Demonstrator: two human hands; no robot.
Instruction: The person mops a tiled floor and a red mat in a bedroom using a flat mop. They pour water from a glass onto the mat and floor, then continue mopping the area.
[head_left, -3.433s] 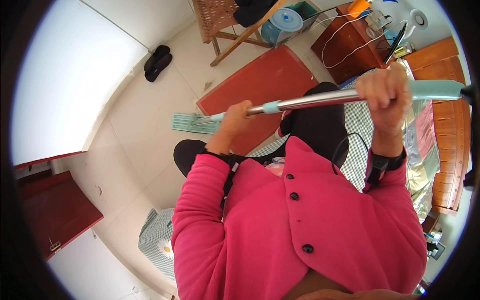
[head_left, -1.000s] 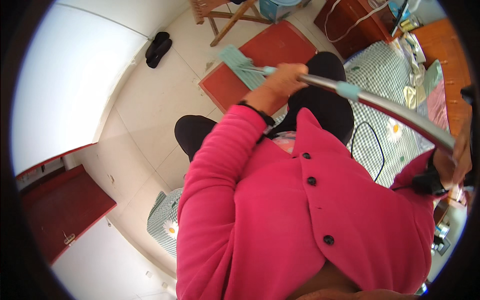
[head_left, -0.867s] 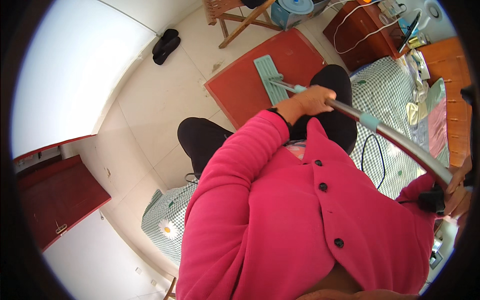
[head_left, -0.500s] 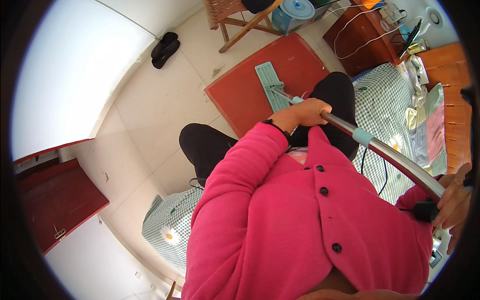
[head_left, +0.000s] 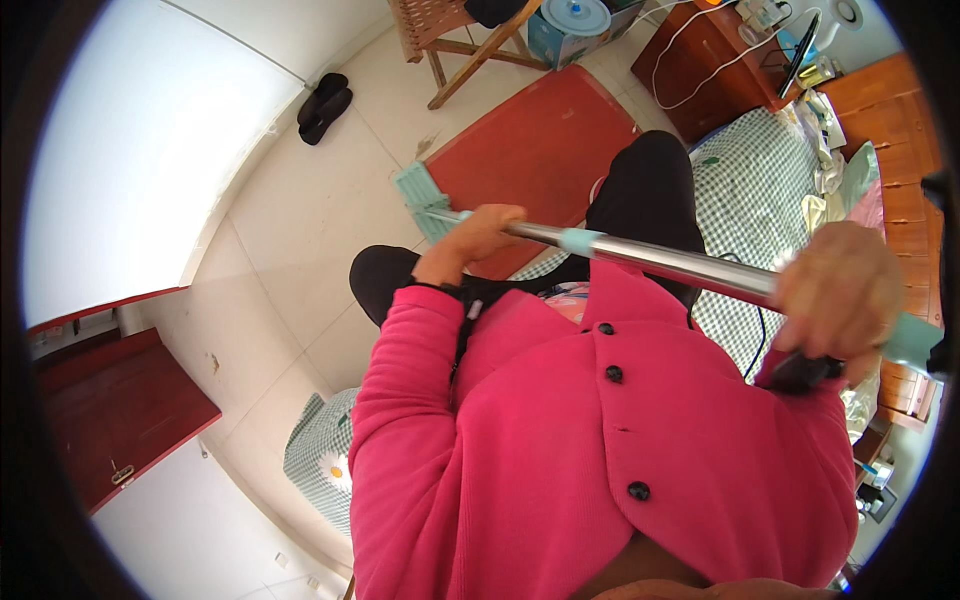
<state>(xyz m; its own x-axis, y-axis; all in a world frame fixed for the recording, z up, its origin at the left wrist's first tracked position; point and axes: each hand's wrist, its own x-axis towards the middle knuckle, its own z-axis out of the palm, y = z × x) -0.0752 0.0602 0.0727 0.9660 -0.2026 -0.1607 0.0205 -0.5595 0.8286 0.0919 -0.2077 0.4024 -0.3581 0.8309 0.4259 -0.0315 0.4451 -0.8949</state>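
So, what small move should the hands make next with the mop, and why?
Probably slide the mop a little to the right, across the red mat: its flat head appears at the mat's left edge, while most of the mat lies to its right. The left hand grips low and the right hand near the top, so steering looks possible.

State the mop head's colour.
The mop head is pale blue-green, as seen in the head view.

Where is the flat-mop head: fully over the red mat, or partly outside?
Partly outside: the flat-mop head overlaps the red mat and pale tiles.
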